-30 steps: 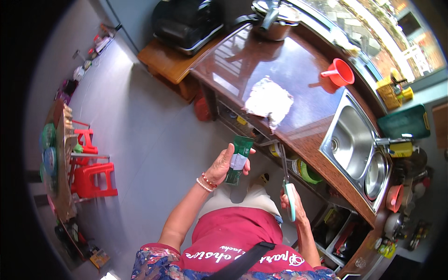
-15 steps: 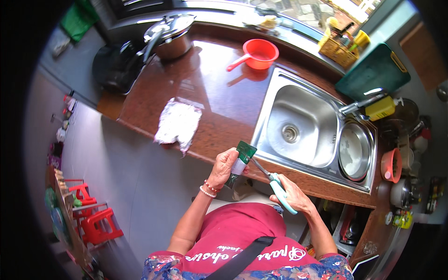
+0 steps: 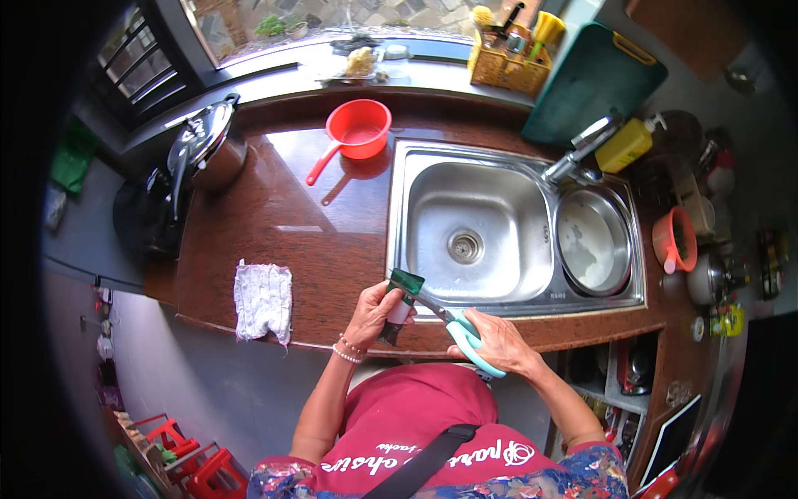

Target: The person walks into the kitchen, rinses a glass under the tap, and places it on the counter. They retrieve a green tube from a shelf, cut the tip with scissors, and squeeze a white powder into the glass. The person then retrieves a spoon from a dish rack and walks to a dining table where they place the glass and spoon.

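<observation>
My left hand [image 3: 373, 316], with beaded bracelets at the wrist, is closed around a small dark green packet [image 3: 407, 281] with a pale label band. The packet's top end sticks up above my fingers, just in front of the sink's near rim. In my right hand [image 3: 496, 343] is a pair of scissors [image 3: 470, 348] with light turquoise handles. Their blades point up and left and meet the packet's right edge near its top. Whether the blades have cut into it, I cannot tell.
A steel sink [image 3: 478, 304] with a metal basin [image 3: 592, 241] lies ahead. On the brown counter [image 3: 332, 249] are a red dipper [image 3: 359, 129], a white cloth [image 3: 263, 301] and a pressure cooker [image 3: 209, 150]. A yellow bottle [image 3: 628, 145] stands beside the faucet [image 3: 573, 162].
My view has turned and shifted, so the counter and sink appear moved to the left. The packet and scissors stay in my hands, with the blades still by the packet's right edge.
</observation>
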`<state>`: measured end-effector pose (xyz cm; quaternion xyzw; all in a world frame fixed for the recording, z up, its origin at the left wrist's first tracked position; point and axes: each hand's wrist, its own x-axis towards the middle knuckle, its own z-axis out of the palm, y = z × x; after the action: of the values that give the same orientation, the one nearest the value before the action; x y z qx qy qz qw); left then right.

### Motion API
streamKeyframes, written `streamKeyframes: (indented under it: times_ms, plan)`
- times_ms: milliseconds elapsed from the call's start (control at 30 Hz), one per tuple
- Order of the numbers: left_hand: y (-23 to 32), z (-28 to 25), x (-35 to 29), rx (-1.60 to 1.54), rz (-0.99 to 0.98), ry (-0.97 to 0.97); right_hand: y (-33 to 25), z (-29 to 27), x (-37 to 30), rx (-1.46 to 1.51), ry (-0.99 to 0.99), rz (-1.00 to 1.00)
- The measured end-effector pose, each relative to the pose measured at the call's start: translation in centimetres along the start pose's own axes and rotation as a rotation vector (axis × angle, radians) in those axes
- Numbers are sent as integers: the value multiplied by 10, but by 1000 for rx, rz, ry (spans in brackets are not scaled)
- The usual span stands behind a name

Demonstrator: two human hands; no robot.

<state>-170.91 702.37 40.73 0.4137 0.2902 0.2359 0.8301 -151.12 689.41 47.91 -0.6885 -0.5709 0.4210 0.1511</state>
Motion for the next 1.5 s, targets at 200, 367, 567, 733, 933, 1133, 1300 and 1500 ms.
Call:
streamKeyframes:
  times_ms: [200,367,567,733,933,1133,1300,1500]
  plan:
    - [34,-30,-2,1,11,-44,-33,7,23,-50,47,-26]
    - [41,-62,-5,16,-15,-22,-65,16,57,-100,94,-79]
    - [47,-94,-5,-64,18,-42,-75,28,84,-148,7,-46]
    - [43,-123,-10,-64,-28,-9,-89,39,106,-172,78,-144]
    - [46,-153,-20,-42,-53,17,-104,50,129,-208,-82,-63]
    - [58,-171,-43,-34,11,15,-83,83,145,-246,194,-27]
    - [82,-161,-49,120,171,-150,-68,127,142,-388,393,-169]
    - [115,-130,-50,228,339,-362,-64,160,140,-502,402,-240]
